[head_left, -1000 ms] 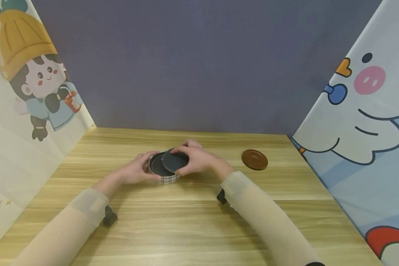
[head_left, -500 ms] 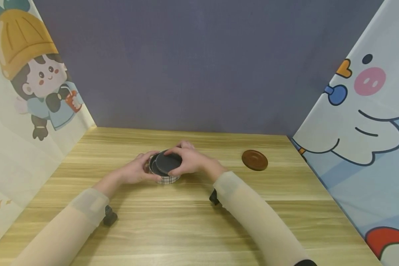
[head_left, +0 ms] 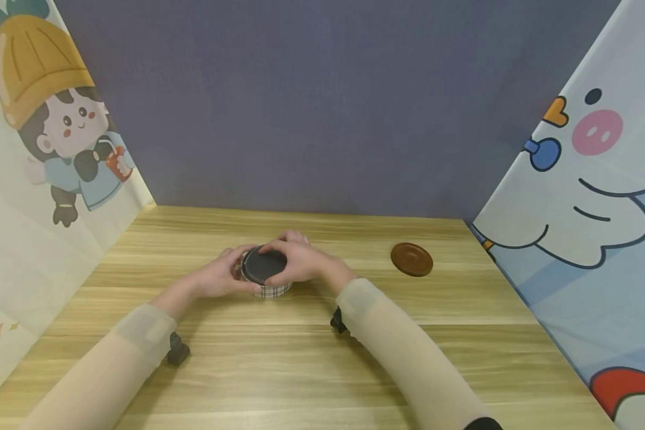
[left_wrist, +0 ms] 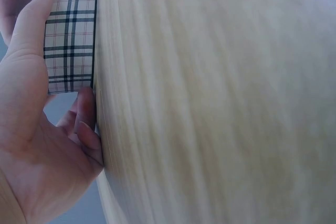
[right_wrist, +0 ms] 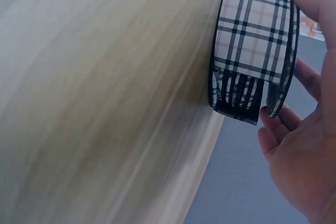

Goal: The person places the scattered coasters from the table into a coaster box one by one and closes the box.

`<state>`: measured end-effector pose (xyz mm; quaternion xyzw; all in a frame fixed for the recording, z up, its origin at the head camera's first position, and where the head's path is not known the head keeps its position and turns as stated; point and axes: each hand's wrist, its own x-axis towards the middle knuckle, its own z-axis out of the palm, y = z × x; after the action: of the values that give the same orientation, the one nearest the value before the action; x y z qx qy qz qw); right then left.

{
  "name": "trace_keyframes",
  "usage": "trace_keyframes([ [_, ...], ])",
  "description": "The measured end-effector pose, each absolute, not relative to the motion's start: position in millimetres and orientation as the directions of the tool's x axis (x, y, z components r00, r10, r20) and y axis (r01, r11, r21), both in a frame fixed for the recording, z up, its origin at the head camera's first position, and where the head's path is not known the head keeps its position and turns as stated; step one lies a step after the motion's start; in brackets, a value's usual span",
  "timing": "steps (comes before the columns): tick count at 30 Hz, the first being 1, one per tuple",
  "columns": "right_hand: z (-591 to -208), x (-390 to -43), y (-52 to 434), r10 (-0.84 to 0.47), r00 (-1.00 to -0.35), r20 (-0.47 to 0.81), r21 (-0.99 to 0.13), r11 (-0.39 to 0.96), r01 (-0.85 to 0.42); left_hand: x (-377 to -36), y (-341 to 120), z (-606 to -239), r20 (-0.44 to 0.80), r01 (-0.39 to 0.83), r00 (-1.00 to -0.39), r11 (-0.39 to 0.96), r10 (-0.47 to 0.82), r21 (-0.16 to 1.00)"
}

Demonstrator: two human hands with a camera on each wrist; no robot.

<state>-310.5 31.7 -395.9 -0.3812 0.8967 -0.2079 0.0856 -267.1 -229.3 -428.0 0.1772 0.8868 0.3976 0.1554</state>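
A round plaid coaster holder [head_left: 273,291] stands on the wooden table; through its side cut-out in the right wrist view, several stacked plaid-edged coasters [right_wrist: 239,90] show. My left hand [head_left: 220,278] holds the holder's left side, thumb along the front wall [left_wrist: 68,35]. Between thumb and fingers, my right hand [head_left: 301,260] pinches a round black coaster [head_left: 263,267] over the holder's mouth. Seen from the right wrist, that coaster's rim [right_wrist: 283,93] lies at the holder's top edge, with a narrow gap near the cut-out. Some fingertips are hidden behind the holder.
A brown round wooden saucer or coaster [head_left: 411,259] lies on the table to the right. A dark grey panel [head_left: 312,107] rises behind the table [head_left: 279,370]. Cartoon-printed sheets [head_left: 564,197] flank it on both sides.
My right hand has moved left and slightly down with the black coaster, which now covers most of the holder's mouth. The left hand and the holder have stayed in place.
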Motion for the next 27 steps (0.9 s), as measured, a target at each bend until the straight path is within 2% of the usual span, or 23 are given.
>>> trace_keyframes([
  [18,-401.3,-312.7,33.4,-0.721,-0.692,-0.036,-0.45,0.63,-0.633,-266.5,-229.6,-427.8,-0.143,0.195,-0.884,0.628,0.445,0.754],
  [27,-404.0,-311.3,37.8,-0.748,-0.663,-0.03,-0.419,0.612,-0.671,-267.6,-229.1,-428.2,-0.134,0.211,-0.893,0.662,0.43,0.72],
])
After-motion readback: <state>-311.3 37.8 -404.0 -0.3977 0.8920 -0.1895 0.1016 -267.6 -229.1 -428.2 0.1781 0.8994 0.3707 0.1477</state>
